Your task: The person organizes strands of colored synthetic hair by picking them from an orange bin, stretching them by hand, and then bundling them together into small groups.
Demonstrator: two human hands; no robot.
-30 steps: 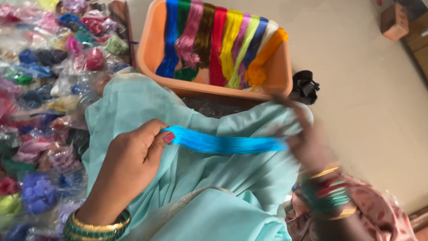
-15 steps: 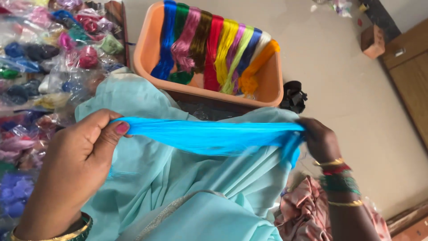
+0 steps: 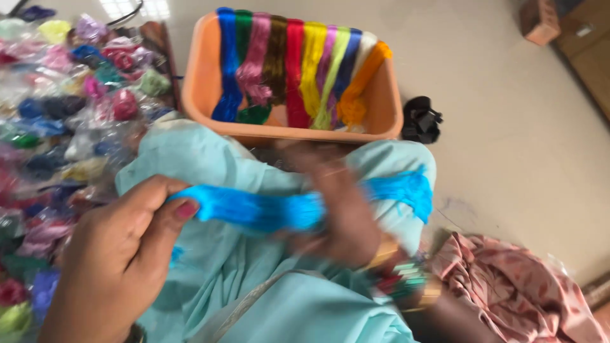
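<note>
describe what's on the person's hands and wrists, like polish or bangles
The left hand is bare, with pink-red polish on the thumbnail. The right hand is motion-blurred; its wrist carries a stack of bangles in gold, green and red. No sleeves show at either wrist.

Bright blue thread skein (image 3: pixel 254 209) runs between the left hand (image 3: pixel 121 254) and right hand (image 3: pixel 337 209), over pale turquoise cloth (image 3: pixel 254 292). Beyond both hands sits an orange plastic tub (image 3: pixel 387 101) holding coloured thread hanks (image 3: pixel 292 70); plastic-wrapped thread packets (image 3: pixel 57 114) lie left.

A pale, smooth floor (image 3: pixel 508 114) in soft daylight, with brown wooden furniture (image 3: pixel 588 57) at the far right corner
</note>
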